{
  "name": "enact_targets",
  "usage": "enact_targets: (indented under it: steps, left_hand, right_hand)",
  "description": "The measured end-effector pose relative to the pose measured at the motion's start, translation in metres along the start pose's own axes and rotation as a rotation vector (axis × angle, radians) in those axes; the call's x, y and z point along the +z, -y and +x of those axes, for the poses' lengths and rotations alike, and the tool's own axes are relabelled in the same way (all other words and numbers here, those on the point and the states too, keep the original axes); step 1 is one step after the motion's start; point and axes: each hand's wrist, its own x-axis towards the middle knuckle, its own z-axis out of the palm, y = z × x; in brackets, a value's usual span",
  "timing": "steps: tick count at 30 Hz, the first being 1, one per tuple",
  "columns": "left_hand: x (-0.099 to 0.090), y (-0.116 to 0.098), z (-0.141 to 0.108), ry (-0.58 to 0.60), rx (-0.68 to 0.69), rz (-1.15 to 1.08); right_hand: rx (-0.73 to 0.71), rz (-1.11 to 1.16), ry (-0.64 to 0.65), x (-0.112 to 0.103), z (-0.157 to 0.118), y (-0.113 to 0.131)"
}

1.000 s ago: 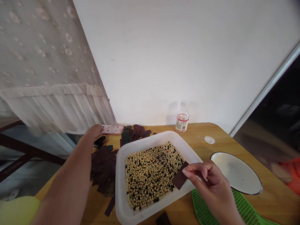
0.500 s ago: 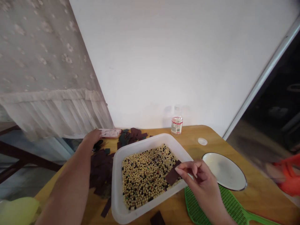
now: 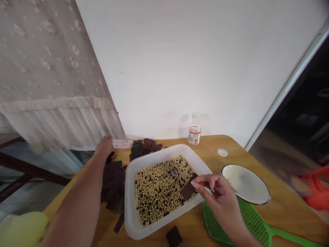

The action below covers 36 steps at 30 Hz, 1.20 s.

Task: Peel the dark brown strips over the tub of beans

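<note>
White plastic tray [image 3: 128,202]: placed on the table [image 3: 290,219], filled with pale round beans [image 3: 159,192] mixed with black ones.

Right hand [image 3: 218,195]: held over the tray's near right corner, with a dark brown square piece [image 3: 188,189] pinched between thumb and fingers.

Left hand [image 3: 105,146]: placed beyond the tray's far left corner, against a pink flat case [image 3: 122,144]; no grip can be made out.

Hands: kept well apart, with the tray between them.

Dark brown pieces: heaped left of the tray [image 3: 113,183], with others behind it and one in front.

Right of the tray: a white enamel dish [image 3: 245,183] and a green plastic fly swatter [image 3: 218,223] are laid.

Behind the tray: a small plastic bottle [image 3: 194,132] is stood upright, with a white lid [image 3: 222,152] lying to its right.
</note>
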Motion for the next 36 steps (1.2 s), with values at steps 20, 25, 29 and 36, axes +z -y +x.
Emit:
enact_targets:
  steps: [20, 25, 29, 36]
  left_hand:
    - [-0.035, -0.174, -0.245, 0.854, 0.320, -1.263]
    - [-0.006, -0.169, -0.250, 1.040, 0.044, -1.810]
    - [-0.006, -0.164, -0.255, 1.032, 0.081, -1.888]
    - [-0.012, -0.161, -0.258, 1.051, 0.023, -1.894]
  right_hand:
    - [-0.049, 0.066, 0.008, 0.004, -0.001, -0.003]
    - [-0.103, 0.011, 0.083, 0.009, -0.009, 0.002]
    - [-0.211, -0.052, 0.165, 0.010, -0.014, 0.007]
    - [-0.498, -0.388, 0.128, 0.006, -0.013, 0.012]
